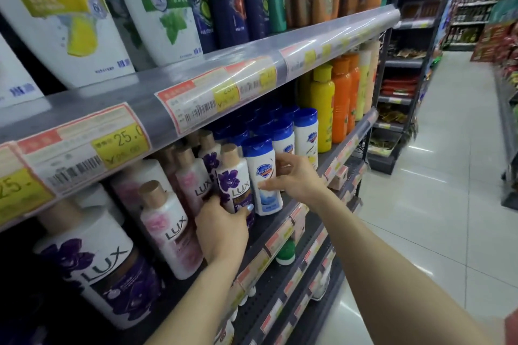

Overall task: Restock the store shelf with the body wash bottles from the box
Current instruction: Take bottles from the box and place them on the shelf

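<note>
Bottles here look rigid, glossy and slippery. Left hand [221,230] grips the purple Lux bottle [234,179] low at the shelf [283,221] front; a mid-body hold seems steadier. Right hand [291,176], fingers spread, touches the neighbouring Safeguard bottle [265,176].

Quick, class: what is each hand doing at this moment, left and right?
Left hand: fingers curled round the purple-flower bottle, gripping it low.
Right hand: fingers fairly straight, touching the blue-capped white bottle; not gripping.
</note>
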`<state>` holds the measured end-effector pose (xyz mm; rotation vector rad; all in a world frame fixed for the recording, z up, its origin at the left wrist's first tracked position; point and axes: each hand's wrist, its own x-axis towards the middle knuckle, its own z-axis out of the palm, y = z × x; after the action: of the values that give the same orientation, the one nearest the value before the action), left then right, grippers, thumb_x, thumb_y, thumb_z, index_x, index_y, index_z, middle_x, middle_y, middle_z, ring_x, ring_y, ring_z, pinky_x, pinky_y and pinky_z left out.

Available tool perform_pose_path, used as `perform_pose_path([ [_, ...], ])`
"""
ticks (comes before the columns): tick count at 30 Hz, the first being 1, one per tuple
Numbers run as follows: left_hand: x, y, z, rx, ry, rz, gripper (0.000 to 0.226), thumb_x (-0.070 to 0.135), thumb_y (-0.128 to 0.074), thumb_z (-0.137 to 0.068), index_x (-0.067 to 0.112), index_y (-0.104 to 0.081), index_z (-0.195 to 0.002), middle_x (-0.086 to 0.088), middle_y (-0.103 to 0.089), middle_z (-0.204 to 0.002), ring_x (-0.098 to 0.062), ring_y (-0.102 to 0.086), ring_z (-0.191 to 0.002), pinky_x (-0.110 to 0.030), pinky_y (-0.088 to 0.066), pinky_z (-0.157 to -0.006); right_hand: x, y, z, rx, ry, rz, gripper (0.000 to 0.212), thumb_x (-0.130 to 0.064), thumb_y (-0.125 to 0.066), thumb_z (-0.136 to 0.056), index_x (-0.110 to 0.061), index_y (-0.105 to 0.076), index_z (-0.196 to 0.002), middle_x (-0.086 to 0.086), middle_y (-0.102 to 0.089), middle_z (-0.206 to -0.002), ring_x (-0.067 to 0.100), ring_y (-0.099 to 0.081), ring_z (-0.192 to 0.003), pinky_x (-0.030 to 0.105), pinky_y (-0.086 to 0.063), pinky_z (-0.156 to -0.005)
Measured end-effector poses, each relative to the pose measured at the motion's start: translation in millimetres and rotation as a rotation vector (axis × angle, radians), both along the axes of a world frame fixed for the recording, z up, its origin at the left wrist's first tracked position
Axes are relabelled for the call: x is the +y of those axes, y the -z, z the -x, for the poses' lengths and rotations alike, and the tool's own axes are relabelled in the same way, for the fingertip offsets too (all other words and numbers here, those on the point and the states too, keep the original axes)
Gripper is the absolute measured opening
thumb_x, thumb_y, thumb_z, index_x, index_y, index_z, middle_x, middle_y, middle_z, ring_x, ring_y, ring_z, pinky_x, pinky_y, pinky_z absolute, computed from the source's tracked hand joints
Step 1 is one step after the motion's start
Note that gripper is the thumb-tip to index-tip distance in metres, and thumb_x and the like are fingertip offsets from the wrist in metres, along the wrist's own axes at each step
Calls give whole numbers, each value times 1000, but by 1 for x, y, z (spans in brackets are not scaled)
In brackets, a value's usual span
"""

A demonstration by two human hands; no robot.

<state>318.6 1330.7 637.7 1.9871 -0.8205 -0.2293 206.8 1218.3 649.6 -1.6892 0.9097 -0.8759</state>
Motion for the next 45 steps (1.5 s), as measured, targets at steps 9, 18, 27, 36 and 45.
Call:
perform_pose_path([
  [9, 1, 8, 10, -11, -74, 122, 41, 23, -79, -71, 10, -58, -104, -10, -70, -110, -33, -64, -102, -30, -44, -75, 8, 18, -5, -51, 138, 162, 46, -10, -79, -72, -11, -64, -116, -19, -63, -84, -23, -55, -70, -3, -42, -62],
  [18, 5, 14, 2, -157, -26, 19, 36, 36, -77, -70, 14, -59, -92, -9, -73, -96, -34, -67, -91, -41, -54, -72, 19, 31, -3, -63, 198, 293, 43, -11, -74, -79, -16, -63, -120, -15, -64, -95, -27, -52, -80, -7, -38, -65],
  [27, 1, 20, 1, -187, 11, 4, 28, 27, -74, -76, 12, -59, -93, -10, -72, -96, -33, -68, -90, -45, -55, -76, 18, 42, -4, -84, 237, 291, 50, -12, -72, -81, -14, -58, -129, -7, -64, -111, 6, -58, -97, -7, -38, -68],
  [36, 0, 23, 5, -256, 15, 24, 33, 25, -71, -79, 12, -49, -99, -11, -69, -106, -35, -66, -95, -47, -54, -77, 28, 59, -11, 185, 244, 292, 60, -25, -74, -78, -19, -47, -131, -1, -56, -117, 19, -55, -103, 33, -49, -87],
  [45, -4, 22, 1, -253, 12, 21, 32, 23, -72, -78, 12, -52, -99, -9, -70, -106, -33, -67, -95, -44, -54, -77, 22, 56, -20, 315, 320, 242, 44, -27, -73, -79, -14, -53, -116, 3, -57, -119, 21, -54, -109, 27, -40, -81],
])
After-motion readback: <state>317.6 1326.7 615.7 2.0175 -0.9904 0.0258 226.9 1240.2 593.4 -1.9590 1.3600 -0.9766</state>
